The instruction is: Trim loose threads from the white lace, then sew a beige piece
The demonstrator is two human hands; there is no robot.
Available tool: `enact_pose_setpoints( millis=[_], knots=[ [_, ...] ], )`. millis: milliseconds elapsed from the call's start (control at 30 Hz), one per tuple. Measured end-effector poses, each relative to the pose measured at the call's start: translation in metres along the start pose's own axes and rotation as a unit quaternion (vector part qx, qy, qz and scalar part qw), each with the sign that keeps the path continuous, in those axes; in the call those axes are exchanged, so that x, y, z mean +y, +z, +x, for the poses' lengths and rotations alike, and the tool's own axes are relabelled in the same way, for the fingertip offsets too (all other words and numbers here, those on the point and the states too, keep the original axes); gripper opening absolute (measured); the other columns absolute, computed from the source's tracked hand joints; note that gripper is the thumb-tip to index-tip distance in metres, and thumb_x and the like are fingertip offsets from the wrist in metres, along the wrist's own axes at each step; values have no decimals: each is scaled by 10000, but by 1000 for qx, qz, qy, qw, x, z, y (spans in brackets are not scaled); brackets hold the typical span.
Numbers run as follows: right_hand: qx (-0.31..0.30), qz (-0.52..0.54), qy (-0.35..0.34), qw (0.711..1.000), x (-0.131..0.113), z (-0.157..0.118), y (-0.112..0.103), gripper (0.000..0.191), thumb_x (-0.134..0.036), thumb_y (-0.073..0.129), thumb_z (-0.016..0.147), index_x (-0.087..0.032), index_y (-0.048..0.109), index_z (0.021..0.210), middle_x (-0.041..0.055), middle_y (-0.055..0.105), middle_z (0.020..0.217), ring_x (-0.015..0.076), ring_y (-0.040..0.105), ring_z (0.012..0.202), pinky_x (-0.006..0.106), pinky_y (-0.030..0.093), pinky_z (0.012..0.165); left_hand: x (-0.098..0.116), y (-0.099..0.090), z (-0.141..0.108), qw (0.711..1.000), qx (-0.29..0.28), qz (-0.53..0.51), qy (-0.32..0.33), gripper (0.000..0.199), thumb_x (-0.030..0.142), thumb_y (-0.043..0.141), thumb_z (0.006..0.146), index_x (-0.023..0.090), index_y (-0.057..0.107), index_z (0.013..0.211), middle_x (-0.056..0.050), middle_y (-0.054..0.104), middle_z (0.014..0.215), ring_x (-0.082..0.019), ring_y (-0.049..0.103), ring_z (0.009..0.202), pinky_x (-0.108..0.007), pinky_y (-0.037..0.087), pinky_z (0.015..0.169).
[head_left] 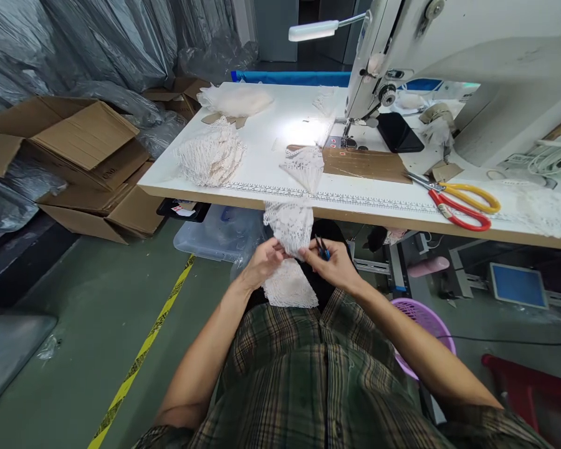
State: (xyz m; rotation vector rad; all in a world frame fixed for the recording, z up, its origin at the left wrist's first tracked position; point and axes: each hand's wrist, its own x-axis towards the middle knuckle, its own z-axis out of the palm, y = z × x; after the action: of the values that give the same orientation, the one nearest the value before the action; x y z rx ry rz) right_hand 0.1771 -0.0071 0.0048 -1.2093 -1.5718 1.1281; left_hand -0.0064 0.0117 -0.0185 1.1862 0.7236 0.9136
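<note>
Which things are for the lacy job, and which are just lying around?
For the job, it seems:
lace in the left hand and right hand
blue snips in the right hand
lace pile
sewing machine

Probably just lying around:
black phone
cardboard boxes
purple basket

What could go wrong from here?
Snips sit in the right hand close to the lace it pinches: the blades might nick it.
The scissors lie at the table's front edge: a bump could knock them off.
Lace hangs over that edge: a tug might snag it.
</note>
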Motion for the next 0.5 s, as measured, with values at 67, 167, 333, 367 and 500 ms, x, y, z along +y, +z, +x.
enact_pose_setpoints(
  millis=[67,167,333,367,500],
  knots=[
    [-84,-22,-15,996,-1,-18,1,370,-484,553,855,-166,567,667,-19,474,570,93,385,524,227,328,498,6,2,3,996,-10,-86,-23,945,786,645,570,131,535,1242,-197,653,1117,-303,632,1021,-388,500,852],
    [-217,-76,-51,972,-1,-40,1,300,-353,542,871,-171,539,633,-33,441,567,88,336,534,230,291,512,16,4,5,994,-17,-99,-42,884,702,741,543,143,556,1202,-167,685,1046,-245,663,876,-313,518,724],
    [-254,-100,-54,961,2,-46,-8,161,-321,581,845,-181,586,767,-44,471,601,88,358,529,226,305,524,25,6,2,995,3,34,-91,443,352,830,639,127,633,967,-75,716,835,-114,614,636,-199,433,568],
    [-224,-92,-39,970,3,-42,-10,182,-359,578,852,-180,593,818,-38,490,621,95,392,545,225,325,534,25,6,1,994,9,45,-96,413,338,819,654,129,640,961,-65,716,818,-108,606,619,-200,429,564],
    [-113,-79,-3,990,8,-23,-18,425,-482,323,970,-171,606,908,11,554,721,135,498,657,249,379,607,21,3,-3,991,19,84,-103,339,355,774,701,120,696,931,-61,712,778,-131,609,641,-228,435,580]
  ],
)
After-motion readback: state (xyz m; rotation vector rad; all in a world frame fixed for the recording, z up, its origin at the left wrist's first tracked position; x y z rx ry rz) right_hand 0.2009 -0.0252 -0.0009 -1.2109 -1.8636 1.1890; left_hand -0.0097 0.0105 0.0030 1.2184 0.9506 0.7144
